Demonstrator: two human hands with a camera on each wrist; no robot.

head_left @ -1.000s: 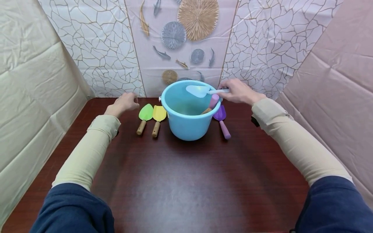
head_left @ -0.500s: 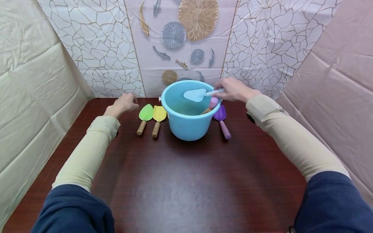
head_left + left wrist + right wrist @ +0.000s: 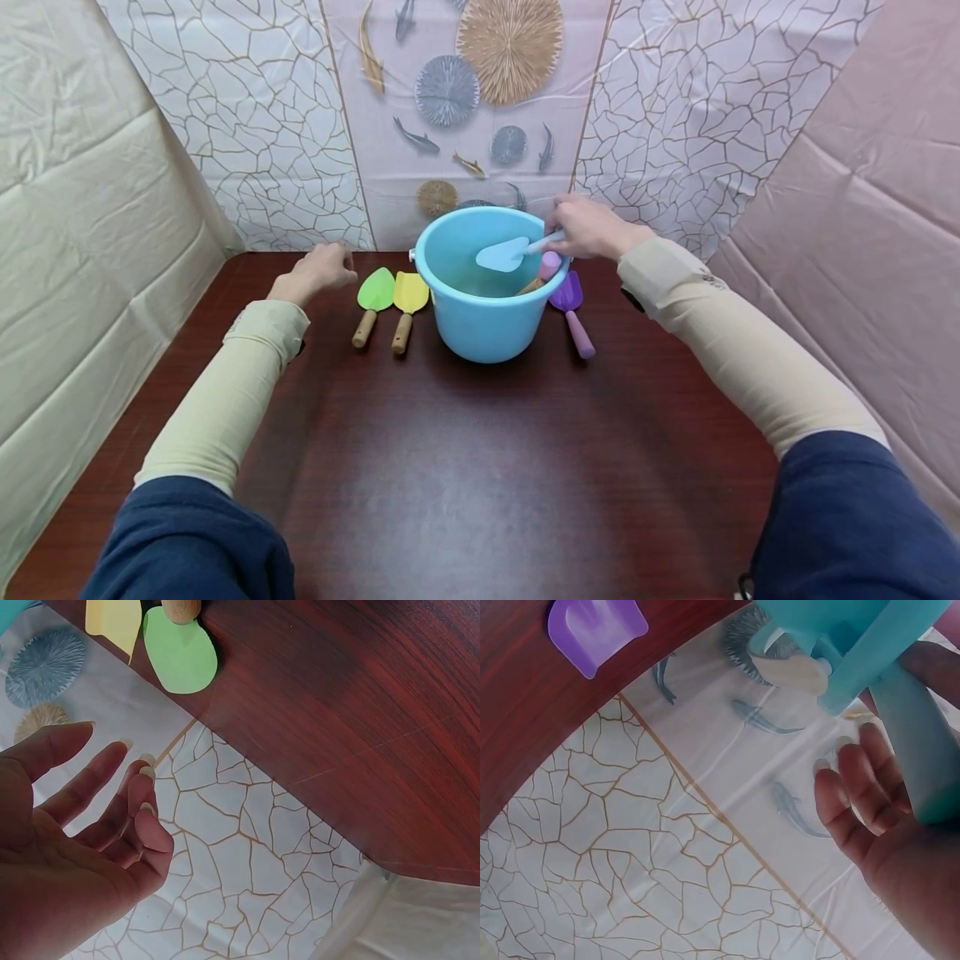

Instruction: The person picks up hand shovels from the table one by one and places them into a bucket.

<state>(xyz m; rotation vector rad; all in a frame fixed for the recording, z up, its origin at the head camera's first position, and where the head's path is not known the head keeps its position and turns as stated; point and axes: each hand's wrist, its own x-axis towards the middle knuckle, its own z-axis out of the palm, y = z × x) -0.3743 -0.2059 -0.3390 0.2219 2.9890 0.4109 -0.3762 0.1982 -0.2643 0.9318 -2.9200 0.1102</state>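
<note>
A light blue bucket (image 3: 483,321) stands at the far middle of the dark wooden table (image 3: 480,467). My right hand (image 3: 583,228) is at its right rim and grips the handle of a pale blue shovel (image 3: 501,255), whose blade tilts down inside the bucket. In the right wrist view that handle (image 3: 909,742) runs past my fingers (image 3: 855,791). A pink handle (image 3: 550,265) and a wooden one lean inside the bucket. My left hand (image 3: 321,267) rests on the table left of a green shovel (image 3: 372,298), fingers (image 3: 112,787) loose, holding nothing.
A yellow shovel (image 3: 407,302) lies beside the green one, left of the bucket. A purple shovel (image 3: 570,310) lies on the table to its right. Patterned sheets wall in the table at the back and both sides.
My right hand has moved left and slightly down, carrying the blue shovel's blade from above the rim down into the bucket. The left hand has stayed put.
</note>
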